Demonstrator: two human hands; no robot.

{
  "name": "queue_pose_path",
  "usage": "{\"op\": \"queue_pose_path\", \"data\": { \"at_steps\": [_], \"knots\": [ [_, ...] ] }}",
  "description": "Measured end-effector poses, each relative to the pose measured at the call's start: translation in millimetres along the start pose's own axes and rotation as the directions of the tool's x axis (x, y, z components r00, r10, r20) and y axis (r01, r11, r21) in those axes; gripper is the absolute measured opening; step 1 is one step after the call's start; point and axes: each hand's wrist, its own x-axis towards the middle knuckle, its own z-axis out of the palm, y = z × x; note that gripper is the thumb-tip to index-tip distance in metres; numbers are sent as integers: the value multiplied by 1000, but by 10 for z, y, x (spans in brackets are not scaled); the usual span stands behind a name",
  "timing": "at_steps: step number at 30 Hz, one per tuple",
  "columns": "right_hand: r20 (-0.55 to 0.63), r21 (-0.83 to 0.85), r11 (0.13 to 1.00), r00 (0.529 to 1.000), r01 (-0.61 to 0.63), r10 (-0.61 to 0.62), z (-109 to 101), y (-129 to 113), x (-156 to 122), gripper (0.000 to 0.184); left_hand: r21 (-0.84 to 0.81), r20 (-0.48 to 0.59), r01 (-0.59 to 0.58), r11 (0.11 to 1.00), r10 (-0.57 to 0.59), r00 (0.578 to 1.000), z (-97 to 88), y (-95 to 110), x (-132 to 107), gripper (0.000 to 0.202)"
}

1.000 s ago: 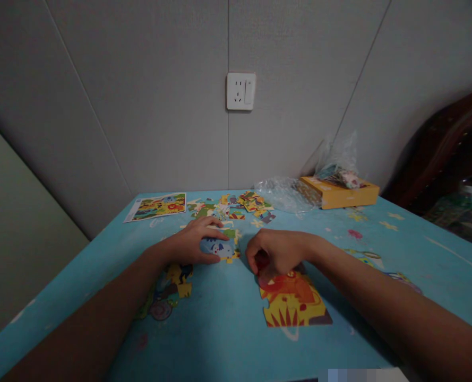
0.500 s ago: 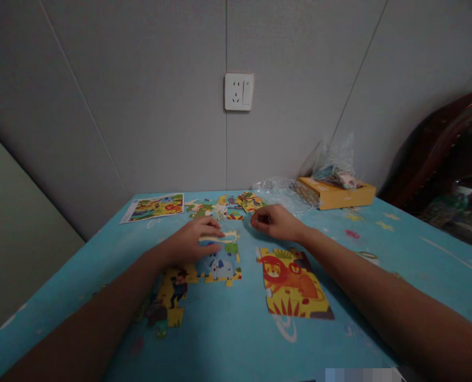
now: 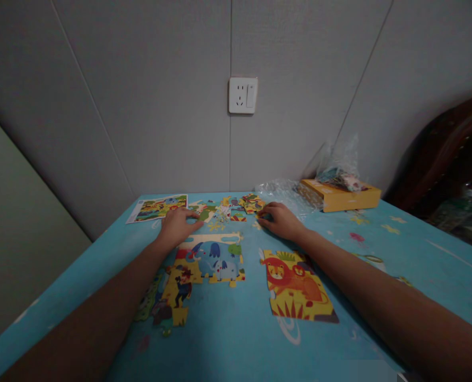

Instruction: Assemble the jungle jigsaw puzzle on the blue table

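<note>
My left hand (image 3: 178,227) hovers at or rests on the far left of the table, fingers stretched and parted from the thumb, beside loose puzzle pieces (image 3: 207,212). Nothing shows in it. My right hand (image 3: 280,218) is loosely curled, thumb apart from the fingers, close to a small joined group of yellow pieces (image 3: 252,203); I see nothing in its grasp. Nearer to me lies a joined elephant section (image 3: 215,260), connected at lower left to a section with a figure in dark clothes (image 3: 183,289). To the right is a joined lion section (image 3: 295,286).
A printed reference picture (image 3: 162,207) lies at the back left. Crumpled clear plastic (image 3: 283,192) and a yellow box (image 3: 349,200) with a plastic bag (image 3: 341,167) on top sit at the back right. Behind rises a grey wall with a socket (image 3: 242,95).
My left hand has moved back and left, off the elephant section, uncovering it. My right hand stays near the yellow pieces, its fingers slightly changed. The view has shifted a little.
</note>
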Motion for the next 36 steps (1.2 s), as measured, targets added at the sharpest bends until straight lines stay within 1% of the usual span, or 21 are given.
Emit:
{"op": "queue_pose_path", "data": {
  "at_steps": [2, 8, 15, 19, 24, 27, 30, 36],
  "knots": [
    [-11, 1, 1000, 1000, 14, -14, -1, -5, 15, 22, -4, -13, 6, 1000, -6, 1000, 6, 5, 11, 27],
    [-22, 6, 1000, 999, 28, -28, -6, -4, 26, 22, -31, -31, 23, 999, -24, 999, 27, 15, 19, 23],
    [-1, 17, 1000, 1000, 4, -4, -5, -14, 21, 21, -55, -14, 71, 996, -72, 997, 17, 55, 20, 24],
    [5, 23, 1000, 1000, -8, 8, -13, -23, 20, 22, -66, -7, 75, 995, -76, 997, 9, 69, 22, 23],
    [9, 40, 998, 999, -39, 39, -17, -44, 19, 19, -100, -18, 67, 993, -69, 997, 41, 66, 21, 21],
    [-13, 40, 992, 993, -118, 119, -6, -30, 26, 26, -124, -24, 56, 991, -59, 998, 61, 64, 15, 20],
    [-34, 38, 975, 975, -219, 220, 14, 2, 33, 39, -146, -24, 47, 988, -51, 998, 65, 70, 4, 20],
    [9, 67, 943, 945, -326, 326, 76, 48, 56, 69, -185, -23, 37, 982, -42, 999, 43, 73, 7, 21]
  ]
}}
